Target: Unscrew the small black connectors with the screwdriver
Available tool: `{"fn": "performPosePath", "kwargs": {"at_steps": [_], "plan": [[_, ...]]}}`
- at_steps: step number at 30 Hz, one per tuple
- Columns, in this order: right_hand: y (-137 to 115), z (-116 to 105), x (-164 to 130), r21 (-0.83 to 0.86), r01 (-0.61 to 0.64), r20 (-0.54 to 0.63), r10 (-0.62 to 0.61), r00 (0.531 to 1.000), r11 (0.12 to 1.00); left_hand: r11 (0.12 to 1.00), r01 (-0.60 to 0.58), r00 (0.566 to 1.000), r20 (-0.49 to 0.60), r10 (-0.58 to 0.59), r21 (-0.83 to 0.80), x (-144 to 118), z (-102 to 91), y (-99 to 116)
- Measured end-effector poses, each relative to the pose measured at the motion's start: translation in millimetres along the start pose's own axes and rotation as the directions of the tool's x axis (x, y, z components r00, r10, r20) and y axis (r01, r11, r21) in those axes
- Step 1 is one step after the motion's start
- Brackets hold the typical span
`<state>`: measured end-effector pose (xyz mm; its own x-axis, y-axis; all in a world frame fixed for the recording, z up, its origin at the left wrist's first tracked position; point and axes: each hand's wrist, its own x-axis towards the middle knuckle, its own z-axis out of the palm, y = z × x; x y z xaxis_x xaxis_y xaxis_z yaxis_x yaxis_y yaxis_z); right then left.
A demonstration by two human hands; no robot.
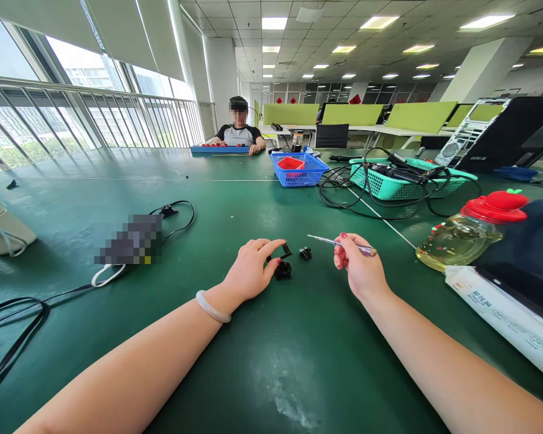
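My left hand (pixel 252 266) pinches a thin black plastic piece (pixel 286 251) between thumb and forefinger, just above the green tabletop. Right by the thumb lies a black part with a round opening (pixel 283 271), partly covered by the fingers. A small black block with pins or contacts (pixel 305 253) rests a little to the right, touched by neither hand. My right hand (pixel 359 265) is closed around a slim screwdriver (pixel 324 240) with a clear handle. Its metal shaft points left, with the tip apart from the small parts.
Baskets in blue (pixel 300 172) and teal (pixel 389 187) stand farther back, black cables spilling from the teal one. A red-lidded bottle (pixel 468 232) and a white packet (pixel 502 316) are at right. A blurred dark device (pixel 131 240) lies left. Across the table sits a person (pixel 239 129).
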<state>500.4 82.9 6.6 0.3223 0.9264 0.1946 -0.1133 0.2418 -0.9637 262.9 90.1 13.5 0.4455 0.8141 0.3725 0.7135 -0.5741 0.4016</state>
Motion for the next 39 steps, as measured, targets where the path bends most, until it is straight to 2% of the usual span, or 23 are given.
{"fn": "performPosePath", "kwargs": {"at_steps": [4, 7, 11, 14, 17, 19, 21, 23, 25, 29, 34, 39], "plan": [[6.4, -4.3, 5.4, -0.147, -0.059, -0.076, 0.048, 0.996, 0.987, 0.976, 0.146, 0.988, 0.029, -0.153, 0.164, -0.1, 5.5, -6.3], [5.7, -2.5, 3.3, -0.202, -0.09, -0.085, 0.074, 0.994, 0.975, 0.945, 0.165, 0.976, 0.088, -0.197, 0.282, -1.8, 7.7, -7.9], [2.4, 1.9, -1.9, -0.241, -0.085, -0.028, 0.08, 0.996, 0.967, 0.921, 0.16, 0.972, 0.106, -0.21, 0.355, -2.4, 5.0, -2.4], [2.0, 3.5, -4.7, -0.257, -0.069, 0.047, 0.084, 0.995, 0.964, 0.933, 0.183, 0.972, 0.087, -0.219, 0.31, -1.0, 1.5, 0.6], [2.0, 4.3, -6.6, -0.213, -0.072, 0.185, 0.112, 0.976, 0.974, 0.971, 0.152, 0.982, 0.083, -0.169, 0.182, -0.3, 0.4, -1.5], [1.1, 4.9, -7.6, -0.148, -0.079, 0.253, 0.115, 0.961, 0.986, 0.996, 0.055, 0.992, 0.114, -0.062, 0.066, -1.0, 1.2, -3.8], [-0.1, 5.5, -7.8, -0.099, -0.072, 0.257, 0.095, 0.962, 0.992, 0.996, -0.076, 0.982, 0.169, 0.081, -0.036, -2.2, 2.4, -4.8], [-0.4, 5.3, -6.7, -0.082, -0.051, 0.223, 0.068, 0.972, 0.995, 0.978, -0.186, 0.949, 0.239, 0.204, -0.094, -3.3, 3.2, -4.1], [0.6, 4.4, -4.2, -0.054, -0.032, 0.182, 0.042, 0.982, 0.998, 0.966, -0.228, 0.925, 0.283, 0.253, -0.12, -3.7, 3.2, -2.4], [4.4, 1.2, 3.5, 0.014, -0.021, 0.134, 0.019, 0.991, 1.0, 0.963, -0.212, 0.929, 0.271, 0.251, -0.164, -3.0, 1.3, 0.3], [6.8, -2.4, 12.4, 0.053, -0.028, 0.101, 0.023, 0.995, 0.998, 0.96, -0.188, 0.962, 0.156, 0.222, -0.21, -3.6, 2.1, 0.5], [6.9, -6.1, 16.5, 0.02, -0.057, 0.099, 0.054, 0.994, 0.998, 0.985, -0.158, 0.955, 0.242, 0.171, -0.075, -6.0, 4.8, 0.8]]}}
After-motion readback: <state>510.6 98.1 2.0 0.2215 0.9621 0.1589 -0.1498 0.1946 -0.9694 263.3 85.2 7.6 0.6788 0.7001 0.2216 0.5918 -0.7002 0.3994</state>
